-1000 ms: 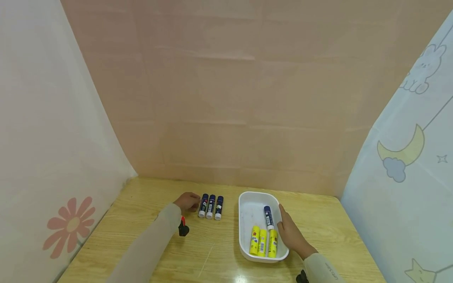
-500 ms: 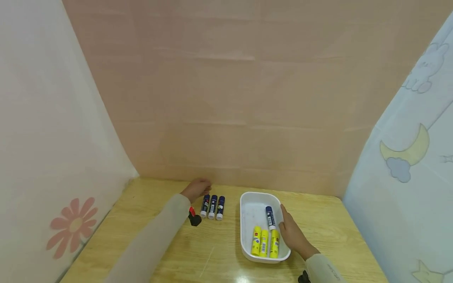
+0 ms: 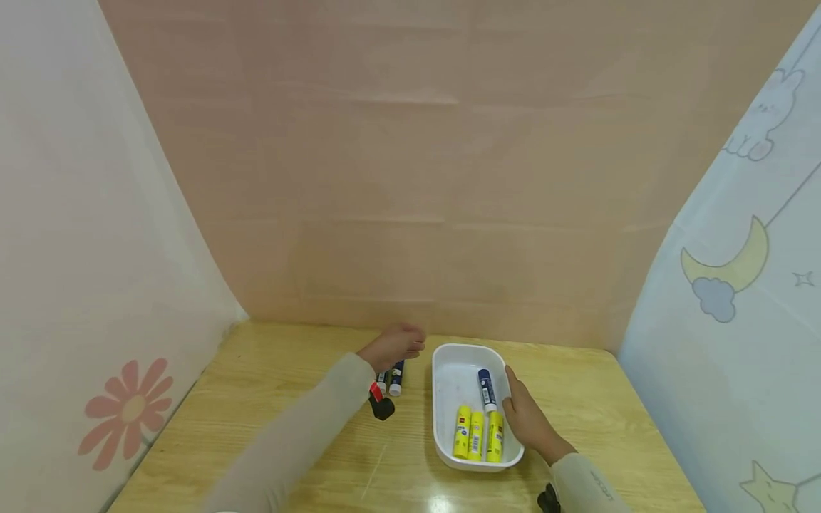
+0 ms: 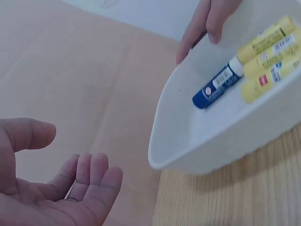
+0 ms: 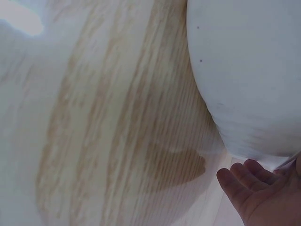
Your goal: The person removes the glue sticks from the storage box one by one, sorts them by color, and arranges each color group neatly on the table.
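My left hand (image 3: pixel 394 344) hangs above the back of the table with loosely bent fingers and nothing in them, as the left wrist view confirms. Below it, two navy glue sticks (image 3: pixel 397 379) with white ends are partly visible; the hand and sleeve cover the rest. My right hand (image 3: pixel 529 420) holds the right rim of a white plastic tub (image 3: pixel 437 406), thumb over the inner side and fingers (image 5: pixel 235 186) along the outer wall. Inside the tub lie one navy glue stick (image 4: pixel 218 84) and three yellow glue sticks (image 3: pixel 475 436), the yellow ones side by side at the near end.
The wooden table (image 3: pixel 327 456) ends at a brown paper-like backdrop (image 3: pixel 359 214). Pale printed sheets hang at the left (image 3: pixel 128 249) and right (image 3: pixel 725 370). A black wrist device (image 3: pixel 381 406) sits at the left cuff.
My left hand has moved right, from beside the row of three navy glue sticks to above its right end, now hiding part of the row. The right hand stays on the tub.
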A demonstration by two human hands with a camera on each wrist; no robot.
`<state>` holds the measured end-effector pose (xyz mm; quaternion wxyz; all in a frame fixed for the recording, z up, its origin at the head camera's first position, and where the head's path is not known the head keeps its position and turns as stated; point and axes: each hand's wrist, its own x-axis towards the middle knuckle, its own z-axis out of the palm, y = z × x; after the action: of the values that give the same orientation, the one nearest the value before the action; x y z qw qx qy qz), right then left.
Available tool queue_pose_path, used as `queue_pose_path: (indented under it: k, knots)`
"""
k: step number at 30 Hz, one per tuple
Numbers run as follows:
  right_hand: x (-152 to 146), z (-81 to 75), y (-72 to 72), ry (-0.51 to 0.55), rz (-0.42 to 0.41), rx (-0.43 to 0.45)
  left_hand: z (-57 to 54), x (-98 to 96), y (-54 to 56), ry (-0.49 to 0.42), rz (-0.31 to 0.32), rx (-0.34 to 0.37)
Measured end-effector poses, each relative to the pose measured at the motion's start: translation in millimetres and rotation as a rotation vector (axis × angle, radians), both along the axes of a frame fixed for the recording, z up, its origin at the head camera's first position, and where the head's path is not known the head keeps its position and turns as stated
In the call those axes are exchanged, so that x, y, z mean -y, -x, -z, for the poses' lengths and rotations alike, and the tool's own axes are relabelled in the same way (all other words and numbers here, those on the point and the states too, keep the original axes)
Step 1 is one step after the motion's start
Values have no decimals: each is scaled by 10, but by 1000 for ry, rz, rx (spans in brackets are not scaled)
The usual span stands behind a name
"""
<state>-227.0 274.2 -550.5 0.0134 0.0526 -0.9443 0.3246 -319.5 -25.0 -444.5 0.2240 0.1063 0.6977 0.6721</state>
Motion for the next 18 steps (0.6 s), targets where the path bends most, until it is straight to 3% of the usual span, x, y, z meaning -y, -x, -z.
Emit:
queue_pose_path:
  k: [9, 18]
  knots:
    - [36, 1, 16, 20, -12, -9, 106, -290, -115, -38, 92, 71]
    - [66, 14, -3, 45, -3, 13, 380, -629, -257, 24, 65, 180]
